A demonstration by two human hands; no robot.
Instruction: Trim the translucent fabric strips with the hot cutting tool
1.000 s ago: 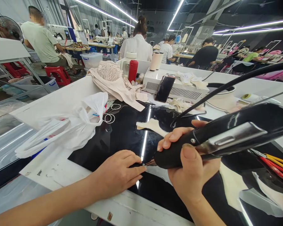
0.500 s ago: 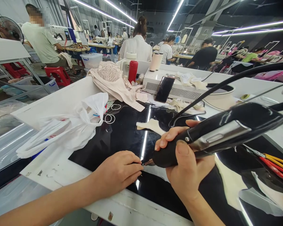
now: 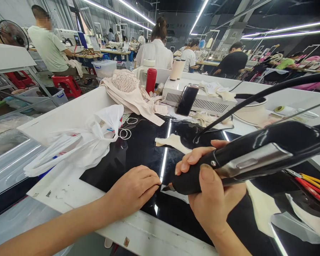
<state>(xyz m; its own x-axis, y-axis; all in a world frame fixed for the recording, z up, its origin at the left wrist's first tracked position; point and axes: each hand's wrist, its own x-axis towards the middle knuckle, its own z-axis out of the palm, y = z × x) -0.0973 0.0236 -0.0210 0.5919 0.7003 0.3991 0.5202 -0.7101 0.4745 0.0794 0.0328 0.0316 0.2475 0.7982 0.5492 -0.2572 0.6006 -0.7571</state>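
Note:
My right hand (image 3: 213,192) is wrapped around a thick black corded handheld tool (image 3: 245,160) with a silver lever on its side. Its small pointed metal tip (image 3: 168,187) points left, low over the black glossy work surface (image 3: 138,149). Under the tip lies a thin pale piece (image 3: 180,195), partly hidden by the tool and hand. Just left of the tip, my left hand (image 3: 133,188) rests on the surface with fingers pressed together. Whatever its fingertips pinch is too small to make out. A cream fabric cutout (image 3: 173,141) lies beyond the tool.
A white plastic bag (image 3: 90,142) lies at the left, with beige bras (image 3: 130,92) behind it. A phone (image 3: 187,100) leans on a white vented box (image 3: 202,103). A black cable (image 3: 237,103) arches over the right side. Red and yellow-handled tools (image 3: 313,185) and cream pieces (image 3: 262,208) lie right.
The tool's tip has come slightly away from my left fingertips, and its body has shifted a little right. The whole view has moved slightly. My left hand stays closed.

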